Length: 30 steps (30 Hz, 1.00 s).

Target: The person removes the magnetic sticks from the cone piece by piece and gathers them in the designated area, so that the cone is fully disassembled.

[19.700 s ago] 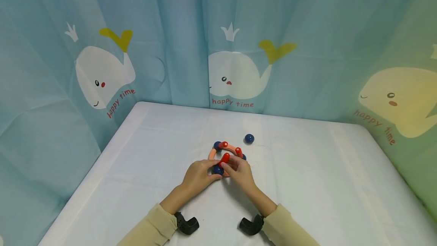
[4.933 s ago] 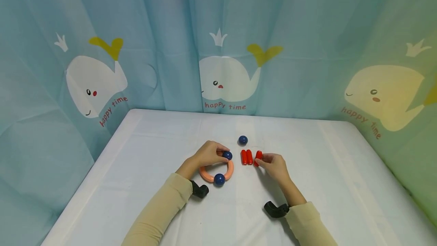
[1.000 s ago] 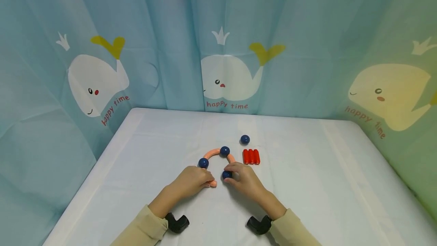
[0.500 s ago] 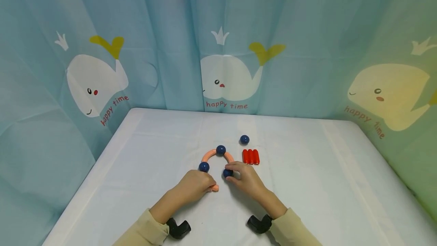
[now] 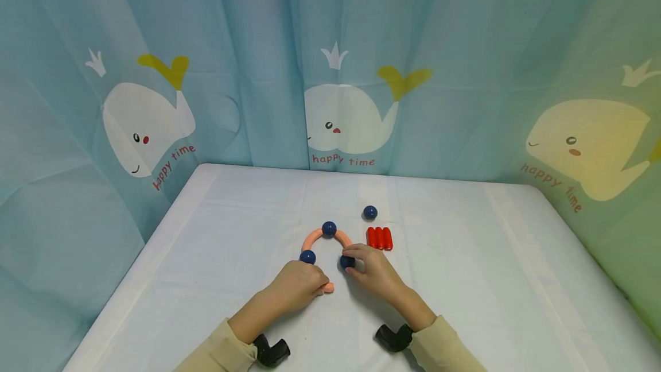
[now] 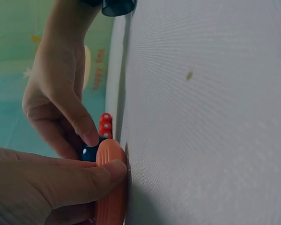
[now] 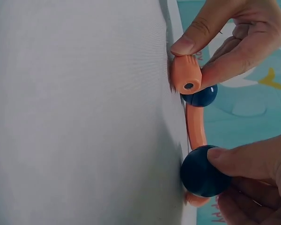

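Observation:
An arc of curved orange rods and blue balls lies on the table, its gap facing the person. My left hand [image 5: 296, 286] pinches the near-left curved orange rod [image 6: 111, 197] between thumb and fingers; a dark round dot marks the rod's free end in the right wrist view. With thumb and fingertips, my right hand [image 5: 377, 271] grips the blue ball [image 7: 203, 171] at the arc's right end. Another blue ball [image 5: 329, 229] joins two orange rods at the far side, and a third blue ball [image 5: 307, 256] sits just beyond my left knuckles.
Right of the arc, three red rods [image 5: 379, 238] lie side by side. Behind them rests a loose blue ball [image 5: 370, 212]. The white tabletop [image 5: 465, 280] ends at a whale-print curtain [image 5: 279, 102] at the back.
Red rods that stood on the closed ring now lie in a row, and the ring is open at the near side. Over the last second the far ball shifted left and my left hand slightly nearer.

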Tool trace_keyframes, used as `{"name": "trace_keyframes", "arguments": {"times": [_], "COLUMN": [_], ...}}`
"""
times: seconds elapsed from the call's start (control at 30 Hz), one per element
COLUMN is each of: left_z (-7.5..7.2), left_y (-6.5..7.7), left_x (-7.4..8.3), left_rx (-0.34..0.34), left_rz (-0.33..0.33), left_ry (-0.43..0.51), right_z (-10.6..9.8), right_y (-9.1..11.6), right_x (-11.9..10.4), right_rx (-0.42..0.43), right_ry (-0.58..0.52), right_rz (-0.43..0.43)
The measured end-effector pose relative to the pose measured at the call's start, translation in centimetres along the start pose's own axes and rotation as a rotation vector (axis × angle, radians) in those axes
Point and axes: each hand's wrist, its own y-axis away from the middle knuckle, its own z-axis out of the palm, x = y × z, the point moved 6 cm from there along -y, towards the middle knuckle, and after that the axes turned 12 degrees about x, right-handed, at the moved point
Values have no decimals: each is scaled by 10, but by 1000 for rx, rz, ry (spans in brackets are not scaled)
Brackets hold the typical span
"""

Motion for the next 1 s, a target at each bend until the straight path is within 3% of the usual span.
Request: {"name": "trace_keyframes", "arguments": {"times": [0.13,0.3,0.47,0.67,1.0], "left_z": [-7,-21,-11,-3,0], "left_y": [1,4,13,15,13], "left_x": [-9,-37,-57,-58,-57], "left_rx": [57,161,74,15,20], "left_rz": [-44,-184,-274,-239,-240], "left_ry": [98,219,293,342,311], "right_z": [-2,5,24,37,35], "right_y": [0,3,9,12,16], "right_x": [-9,-30,-42,-41,-40], "right_rx": [57,76,-55,-168,-59], "right_ry": [-14,-39,-19,38,95], "right_rz": [-45,-133,-158,-94,-112]}}
